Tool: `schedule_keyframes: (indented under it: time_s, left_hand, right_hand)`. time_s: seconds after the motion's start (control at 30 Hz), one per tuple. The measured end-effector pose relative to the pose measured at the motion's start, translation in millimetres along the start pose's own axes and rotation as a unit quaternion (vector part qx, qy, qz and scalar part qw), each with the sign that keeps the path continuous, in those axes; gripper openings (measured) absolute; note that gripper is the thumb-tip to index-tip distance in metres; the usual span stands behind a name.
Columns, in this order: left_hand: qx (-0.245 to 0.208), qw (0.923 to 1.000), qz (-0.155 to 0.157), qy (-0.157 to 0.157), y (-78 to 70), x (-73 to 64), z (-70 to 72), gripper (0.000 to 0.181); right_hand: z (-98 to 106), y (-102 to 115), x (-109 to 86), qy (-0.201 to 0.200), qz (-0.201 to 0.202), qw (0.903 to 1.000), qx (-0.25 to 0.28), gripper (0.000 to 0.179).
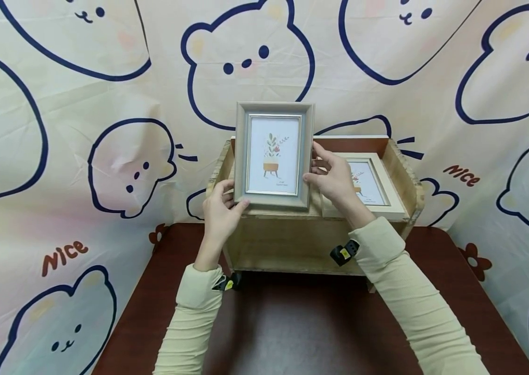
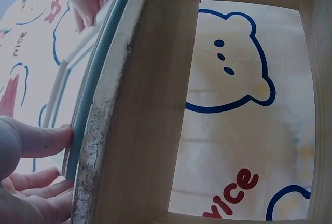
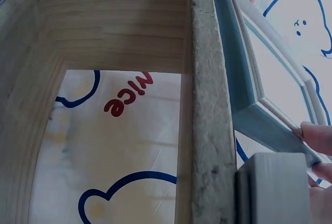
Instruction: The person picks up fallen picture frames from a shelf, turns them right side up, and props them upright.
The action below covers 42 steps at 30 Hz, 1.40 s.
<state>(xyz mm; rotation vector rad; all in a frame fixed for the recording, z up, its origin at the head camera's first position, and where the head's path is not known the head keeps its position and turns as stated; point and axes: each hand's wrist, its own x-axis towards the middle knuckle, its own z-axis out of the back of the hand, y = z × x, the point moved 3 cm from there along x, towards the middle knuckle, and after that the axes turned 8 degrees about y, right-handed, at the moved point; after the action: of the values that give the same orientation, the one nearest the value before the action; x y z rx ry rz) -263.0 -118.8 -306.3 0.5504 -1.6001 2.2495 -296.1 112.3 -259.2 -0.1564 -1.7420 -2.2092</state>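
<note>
Frame [image 1: 275, 155] gripped, left hand [image 1: 221, 213] below right hand [image 1: 337, 177]

Caption [image 1: 281, 184] in grey frame [image 1: 241, 156] illegible.

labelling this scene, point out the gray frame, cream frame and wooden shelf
Gray frame [image 1: 275, 155], head view, picture's middle
Cream frame [image 1: 370, 182], head view, inner picture
Wooden shelf [image 1: 405, 169], head view, right side panel
</note>
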Motion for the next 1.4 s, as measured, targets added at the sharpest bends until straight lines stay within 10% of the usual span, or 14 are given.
schedule_keyframes:
  time_s: [1.4]
  left_hand:
    - [0.1,0.9895,-0.102,-0.022,7.0,1.1,-9.7,0.065]
  right_hand:
    - [28,52,29.1,0.051,0.08,0.9862,-0.136,0.089]
